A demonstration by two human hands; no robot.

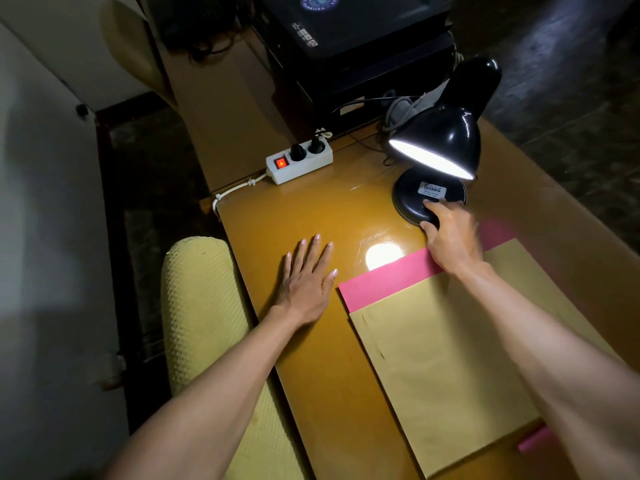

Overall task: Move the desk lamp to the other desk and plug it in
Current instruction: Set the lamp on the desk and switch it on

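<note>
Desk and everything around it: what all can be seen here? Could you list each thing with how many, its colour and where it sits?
desk lamp: one, black, lit, far right of the desk
power strip: one, white, red switch glowing, two black plugs in it, far left edge of the desk
envelope: one, tan, near right of the desk
pink sheet: one, under the envelope, far edge showing
desk: one, glossy brown
chair: one, pale yellow, left of the desk
black device: one, beyond the desk
left hand: flat on the desk, fingers spread
right hand: fingers on the lamp's base
</note>
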